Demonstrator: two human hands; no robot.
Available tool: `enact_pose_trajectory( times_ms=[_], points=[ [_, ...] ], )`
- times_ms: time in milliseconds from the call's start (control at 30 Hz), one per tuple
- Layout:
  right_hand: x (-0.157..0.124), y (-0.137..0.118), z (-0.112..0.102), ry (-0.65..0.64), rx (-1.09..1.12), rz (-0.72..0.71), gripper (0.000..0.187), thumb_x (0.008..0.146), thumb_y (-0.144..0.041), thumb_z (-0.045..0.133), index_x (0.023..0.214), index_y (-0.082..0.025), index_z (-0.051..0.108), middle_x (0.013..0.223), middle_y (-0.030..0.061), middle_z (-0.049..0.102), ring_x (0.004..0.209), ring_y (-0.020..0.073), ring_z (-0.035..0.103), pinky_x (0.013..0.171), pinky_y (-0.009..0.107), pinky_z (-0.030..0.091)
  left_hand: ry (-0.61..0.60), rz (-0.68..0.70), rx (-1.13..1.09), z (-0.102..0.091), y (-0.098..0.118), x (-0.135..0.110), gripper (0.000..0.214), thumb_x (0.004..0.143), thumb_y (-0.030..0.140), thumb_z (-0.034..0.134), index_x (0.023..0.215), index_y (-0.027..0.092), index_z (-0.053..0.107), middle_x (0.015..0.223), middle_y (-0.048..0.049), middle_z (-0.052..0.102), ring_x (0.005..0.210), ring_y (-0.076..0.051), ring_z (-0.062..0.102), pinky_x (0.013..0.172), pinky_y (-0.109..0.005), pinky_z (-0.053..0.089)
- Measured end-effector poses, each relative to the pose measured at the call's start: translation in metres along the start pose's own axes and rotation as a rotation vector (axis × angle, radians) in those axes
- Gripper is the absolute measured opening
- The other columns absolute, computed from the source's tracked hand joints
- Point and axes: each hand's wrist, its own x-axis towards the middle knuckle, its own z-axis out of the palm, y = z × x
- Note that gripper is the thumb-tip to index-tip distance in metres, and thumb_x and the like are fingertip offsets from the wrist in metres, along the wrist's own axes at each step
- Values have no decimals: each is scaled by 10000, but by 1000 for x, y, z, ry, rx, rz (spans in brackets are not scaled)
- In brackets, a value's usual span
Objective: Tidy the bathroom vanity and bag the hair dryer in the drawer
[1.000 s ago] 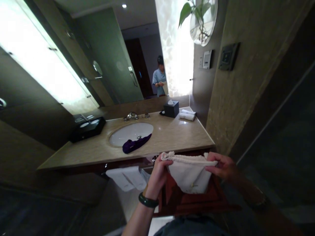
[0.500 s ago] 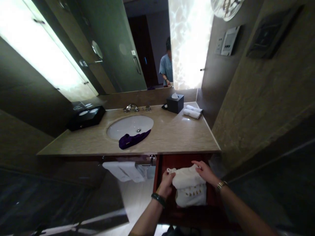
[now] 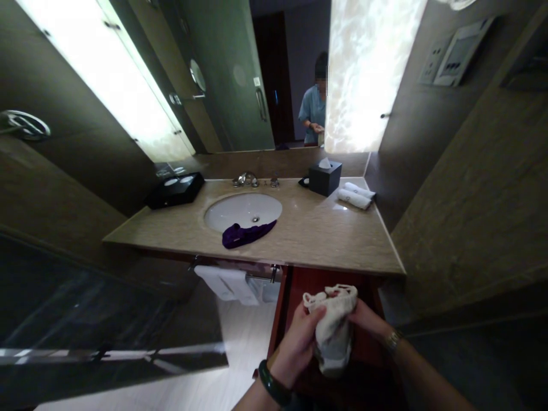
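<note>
A small white cloth drawstring bag (image 3: 333, 325) is bunched up between both my hands, held over an open red-brown wooden drawer (image 3: 291, 297) under the vanity counter. My left hand (image 3: 297, 341), with a dark green bangle on the wrist, grips the bag's left side with fingers closed. On the bag's right side, my right hand (image 3: 367, 319), wearing a wristwatch, pinches the cloth. The bag's gathered mouth points up.
The beige stone counter (image 3: 325, 234) carries a white sink (image 3: 242, 208) with a purple cloth (image 3: 247, 233) over its rim, a black tray (image 3: 175, 189), a black tissue box (image 3: 324, 177) and rolled white towels (image 3: 355, 195). White towels (image 3: 226, 282) hang below. The mirror reflects a person.
The bag was stretched flat between my hands, then lowered to the drawer; now it is crumpled into a narrow bundle. The view has shifted down and to the left.
</note>
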Motion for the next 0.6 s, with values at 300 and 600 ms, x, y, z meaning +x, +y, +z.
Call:
enact_pose_trajectory(
  times_ms=[300, 600],
  points=[
    [-30, -24, 21, 105, 314, 218, 546, 704, -720, 735, 823, -192, 659, 786, 56, 741, 783, 255, 695, 825, 421, 564, 435, 84, 231, -84, -30, 68, 425, 480, 126, 819, 859, 157, 629, 679, 12, 671, 625, -142, 573, 630, -266, 427],
    [-73, 48, -10, 473, -118, 168, 711, 746, -757, 595, 1239, -246, 625, 1172, 139, 707, 1101, 339, 678, 891, 464, 586, 413, -134, 227, -115, -128, 56, 536, 411, 308, 906, 887, 177, 697, 784, -51, 712, 790, -233, 654, 770, -348, 485]
  ],
)
